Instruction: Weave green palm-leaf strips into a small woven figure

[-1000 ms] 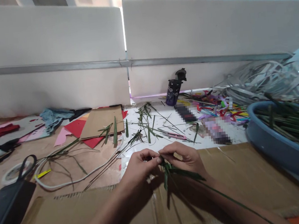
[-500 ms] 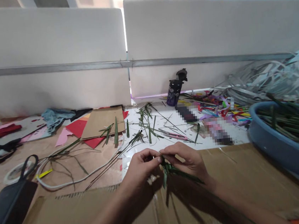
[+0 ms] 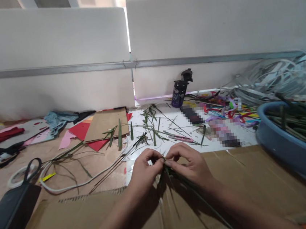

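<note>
My left hand (image 3: pixel 149 168) and my right hand (image 3: pixel 188 164) meet over the cardboard sheet (image 3: pixel 231 186). Between their fingertips both pinch a bundle of green leaf strips (image 3: pixel 173 176). Its long ends trail down and to the right, beneath my right hand and along the forearm. The pinched part is mostly covered by my thumbs and fingers, so I cannot make out its shape. Just beyond the hands, loose leaf scraps (image 3: pixel 152 129) and a pink cutter (image 3: pixel 180 138) lie on the white surface.
A blue basin (image 3: pixel 271 145) full of leaf strips stands at the right. Behind it are clear plastic straps (image 3: pixel 275 78) and coloured scraps. A dark bottle (image 3: pixel 179 92) with its lid up is at the back. On the left lie a black speaker-like box (image 3: pixel 15 212), a white cable (image 3: pixel 68 189) and a tape roll (image 3: pixel 17 178).
The leaf bundle has turned in my fingers, so its folded part faces the camera less. My right thumb has come closer to the left fingertips. The view has shifted slightly.
</note>
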Demonstrator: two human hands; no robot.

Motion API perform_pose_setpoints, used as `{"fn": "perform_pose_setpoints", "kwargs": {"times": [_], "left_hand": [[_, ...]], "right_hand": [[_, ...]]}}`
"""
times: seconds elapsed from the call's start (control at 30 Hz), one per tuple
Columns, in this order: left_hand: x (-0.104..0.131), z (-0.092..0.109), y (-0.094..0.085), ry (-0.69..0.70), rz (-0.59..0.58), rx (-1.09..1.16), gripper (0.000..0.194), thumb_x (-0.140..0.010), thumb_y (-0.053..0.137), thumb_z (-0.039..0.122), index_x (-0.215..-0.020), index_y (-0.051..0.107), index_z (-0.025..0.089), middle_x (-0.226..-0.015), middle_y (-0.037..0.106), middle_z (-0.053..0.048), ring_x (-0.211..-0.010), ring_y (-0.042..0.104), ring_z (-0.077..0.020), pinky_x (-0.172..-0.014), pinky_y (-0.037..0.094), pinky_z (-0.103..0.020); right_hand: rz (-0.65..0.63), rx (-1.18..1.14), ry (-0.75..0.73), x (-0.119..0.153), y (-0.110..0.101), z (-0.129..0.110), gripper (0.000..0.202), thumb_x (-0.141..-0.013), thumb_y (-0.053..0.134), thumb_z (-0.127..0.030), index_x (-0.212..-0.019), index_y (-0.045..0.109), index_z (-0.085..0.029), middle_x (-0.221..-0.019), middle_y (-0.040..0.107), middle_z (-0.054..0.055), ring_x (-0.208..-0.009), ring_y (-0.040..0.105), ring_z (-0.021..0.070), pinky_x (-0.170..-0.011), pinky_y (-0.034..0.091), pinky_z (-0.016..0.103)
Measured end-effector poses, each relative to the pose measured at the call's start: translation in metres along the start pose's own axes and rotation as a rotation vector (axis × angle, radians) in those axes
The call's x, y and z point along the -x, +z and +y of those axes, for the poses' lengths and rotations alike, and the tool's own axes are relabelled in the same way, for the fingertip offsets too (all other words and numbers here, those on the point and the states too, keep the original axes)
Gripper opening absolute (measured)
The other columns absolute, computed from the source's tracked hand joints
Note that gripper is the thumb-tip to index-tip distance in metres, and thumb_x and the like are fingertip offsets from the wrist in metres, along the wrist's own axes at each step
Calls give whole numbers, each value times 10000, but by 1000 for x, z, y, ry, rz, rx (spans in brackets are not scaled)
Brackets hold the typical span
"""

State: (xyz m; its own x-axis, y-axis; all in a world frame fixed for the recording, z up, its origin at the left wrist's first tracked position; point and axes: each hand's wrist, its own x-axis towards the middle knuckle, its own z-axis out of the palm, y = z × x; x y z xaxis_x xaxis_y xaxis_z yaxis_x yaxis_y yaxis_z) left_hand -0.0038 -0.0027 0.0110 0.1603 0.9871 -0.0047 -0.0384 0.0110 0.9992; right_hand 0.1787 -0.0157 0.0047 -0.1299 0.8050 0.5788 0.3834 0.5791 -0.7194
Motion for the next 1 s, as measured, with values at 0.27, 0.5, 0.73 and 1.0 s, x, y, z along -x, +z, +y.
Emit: {"fn": "perform_pose_setpoints", "kwargs": {"times": [0.27, 0.5, 0.73, 1.0], "left_hand": [[4, 3, 1, 23, -7, -59, 75, -735, 739, 204, -695, 679, 221, -739, 635, -43, -749, 599, -207, -681, 494, -321], [17, 7, 9, -77, -4, 59, 112, -790, 761, 287, -770, 671, 224, -684, 604, -24, -639, 571, -179, -591, 472, -300], [18, 9, 10, -87, 25, 17, 120, -782, 745, 283, -735, 652, 224, -641, 576, 2, -607, 555, -167, -542, 433, -262], [16, 9, 9, -92, 16, 0, 103, -791, 730, 269, -743, 650, 223, -687, 591, -5, -618, 544, -161, -556, 438, -260]], "right_hand": [[-45, 79, 80, 4, 1, -7, 130, -950, 692, -155, -861, 733, -240, -833, 740, -3, -806, 680, 188, -758, 489, 319], [-74, 55, 109, 3, 1, -6, 151, -946, 680, -137, -875, 755, -247, -841, 757, -8, -794, 690, 175, -758, 491, 309], [-87, 40, 147, 3, 1, -8, 150, -943, 693, -140, -877, 772, -249, -838, 766, -15, -783, 696, 168, -735, 495, 288], [-98, 92, 193, 6, 3, -7, 150, -942, 654, -146, -873, 755, -234, -841, 766, -6, -786, 698, 172, -743, 497, 294]]}}
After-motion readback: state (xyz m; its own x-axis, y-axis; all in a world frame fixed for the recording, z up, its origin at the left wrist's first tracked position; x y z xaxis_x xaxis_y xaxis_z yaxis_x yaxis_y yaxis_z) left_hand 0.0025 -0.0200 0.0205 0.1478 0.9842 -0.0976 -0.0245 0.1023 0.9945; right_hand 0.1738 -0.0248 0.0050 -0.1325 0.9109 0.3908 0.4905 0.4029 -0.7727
